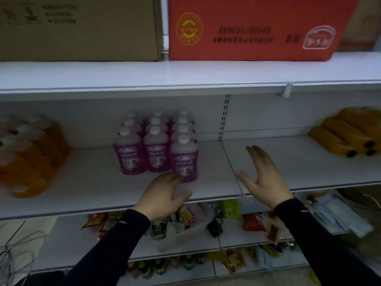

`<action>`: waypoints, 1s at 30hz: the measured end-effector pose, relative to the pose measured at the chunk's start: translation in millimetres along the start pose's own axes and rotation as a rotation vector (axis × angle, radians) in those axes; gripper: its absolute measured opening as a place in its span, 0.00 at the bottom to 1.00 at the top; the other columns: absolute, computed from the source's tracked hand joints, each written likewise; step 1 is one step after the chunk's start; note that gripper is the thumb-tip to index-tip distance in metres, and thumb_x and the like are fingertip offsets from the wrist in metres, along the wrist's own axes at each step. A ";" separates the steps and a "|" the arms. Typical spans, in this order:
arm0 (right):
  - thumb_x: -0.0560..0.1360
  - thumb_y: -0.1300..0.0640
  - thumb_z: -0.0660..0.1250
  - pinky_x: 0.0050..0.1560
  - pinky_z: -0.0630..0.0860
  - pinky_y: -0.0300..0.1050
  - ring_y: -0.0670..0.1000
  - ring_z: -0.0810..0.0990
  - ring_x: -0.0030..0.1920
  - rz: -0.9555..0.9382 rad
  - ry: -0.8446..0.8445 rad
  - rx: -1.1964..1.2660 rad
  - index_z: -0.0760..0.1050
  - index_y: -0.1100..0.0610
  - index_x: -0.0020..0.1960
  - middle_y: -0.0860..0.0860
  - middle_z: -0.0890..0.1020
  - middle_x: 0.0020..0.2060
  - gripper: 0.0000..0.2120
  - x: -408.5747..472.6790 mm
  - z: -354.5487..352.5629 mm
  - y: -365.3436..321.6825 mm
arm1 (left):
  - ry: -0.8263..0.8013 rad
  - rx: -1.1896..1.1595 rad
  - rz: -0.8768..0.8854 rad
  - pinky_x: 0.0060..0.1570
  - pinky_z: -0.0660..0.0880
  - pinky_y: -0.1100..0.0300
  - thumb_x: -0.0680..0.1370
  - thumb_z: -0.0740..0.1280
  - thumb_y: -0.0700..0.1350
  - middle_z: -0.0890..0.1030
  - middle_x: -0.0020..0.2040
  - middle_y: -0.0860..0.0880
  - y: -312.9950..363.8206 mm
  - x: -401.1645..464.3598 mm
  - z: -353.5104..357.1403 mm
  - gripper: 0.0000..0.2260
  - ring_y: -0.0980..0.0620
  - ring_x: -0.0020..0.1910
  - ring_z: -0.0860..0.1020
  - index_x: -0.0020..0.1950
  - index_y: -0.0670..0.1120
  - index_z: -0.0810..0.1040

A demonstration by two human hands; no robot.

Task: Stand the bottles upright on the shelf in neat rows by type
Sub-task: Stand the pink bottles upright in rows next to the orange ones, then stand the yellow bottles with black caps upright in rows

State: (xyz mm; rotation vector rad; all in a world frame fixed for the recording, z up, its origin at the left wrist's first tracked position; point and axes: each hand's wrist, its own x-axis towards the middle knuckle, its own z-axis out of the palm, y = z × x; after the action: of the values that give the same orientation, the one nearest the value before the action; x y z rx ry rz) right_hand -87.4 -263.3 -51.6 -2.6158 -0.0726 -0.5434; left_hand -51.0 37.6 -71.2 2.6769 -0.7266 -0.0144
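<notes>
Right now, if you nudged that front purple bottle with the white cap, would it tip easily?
Probably not: the front purple bottle looks full of liquid, so likely heavy, and broad-bodied. Its smooth plastic may slide on the white shelf rather than topple.

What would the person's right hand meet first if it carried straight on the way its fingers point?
Probably only bare shelf; the right hand points up-left over it, then toward the back panel. Depth is unclear.

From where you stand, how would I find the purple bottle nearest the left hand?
Look at the middle white shelf, below the red carton. A block of purple bottles stands there in three rows. Yours is the front bottle of the right row, standing further forward than its neighbours.
</notes>
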 end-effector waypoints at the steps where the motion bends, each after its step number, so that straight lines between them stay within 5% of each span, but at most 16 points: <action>1: 0.74 0.34 0.60 0.69 0.58 0.42 0.53 0.61 0.74 -0.006 0.041 -0.029 0.59 0.54 0.76 0.55 0.62 0.75 0.37 -5.5 -12.7 8.8 | 0.029 0.012 0.050 0.60 0.61 0.63 0.77 0.55 0.66 0.72 0.70 0.49 16.7 6.0 -5.3 0.31 0.48 0.68 0.68 0.72 0.47 0.69; 10: 0.76 0.35 0.55 0.68 0.66 0.61 0.64 0.64 0.72 0.052 0.123 -0.233 0.65 0.60 0.74 0.62 0.64 0.73 0.36 -62.0 -110.6 138.7 | 0.162 0.049 0.266 0.73 0.59 0.51 0.77 0.56 0.64 0.71 0.71 0.44 171.7 86.0 15.2 0.31 0.44 0.71 0.67 0.71 0.44 0.71; 18: 0.77 0.31 0.51 0.75 0.57 0.55 0.55 0.53 0.77 0.161 0.094 -0.245 0.57 0.53 0.78 0.54 0.55 0.78 0.37 -103.1 -197.3 283.3 | 0.189 0.025 0.341 0.72 0.55 0.55 0.78 0.54 0.65 0.68 0.74 0.47 324.7 166.1 77.3 0.31 0.47 0.73 0.63 0.73 0.47 0.68; 24: 0.74 0.33 0.55 0.66 0.70 0.55 0.58 0.64 0.72 0.237 0.086 -0.199 0.61 0.54 0.75 0.56 0.62 0.74 0.36 -72.4 -239.6 363.2 | 0.170 0.043 0.407 0.71 0.48 0.59 0.77 0.56 0.63 0.68 0.74 0.46 401.4 230.2 108.8 0.31 0.47 0.73 0.63 0.74 0.46 0.67; 30: 0.76 0.34 0.58 0.63 0.71 0.54 0.57 0.64 0.72 0.293 0.064 -0.196 0.57 0.50 0.76 0.54 0.60 0.75 0.35 0.0 -253.7 435.7 | 0.182 0.035 0.555 0.61 0.69 0.52 0.78 0.57 0.59 0.78 0.60 0.41 445.7 307.8 132.9 0.26 0.42 0.58 0.75 0.62 0.38 0.76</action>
State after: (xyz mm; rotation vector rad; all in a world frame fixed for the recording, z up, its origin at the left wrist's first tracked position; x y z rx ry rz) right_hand -117.8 -766.2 -33.4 -2.7259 0.3975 -0.5510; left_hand -14.9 -516.0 -13.4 2.3741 -1.3816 0.3793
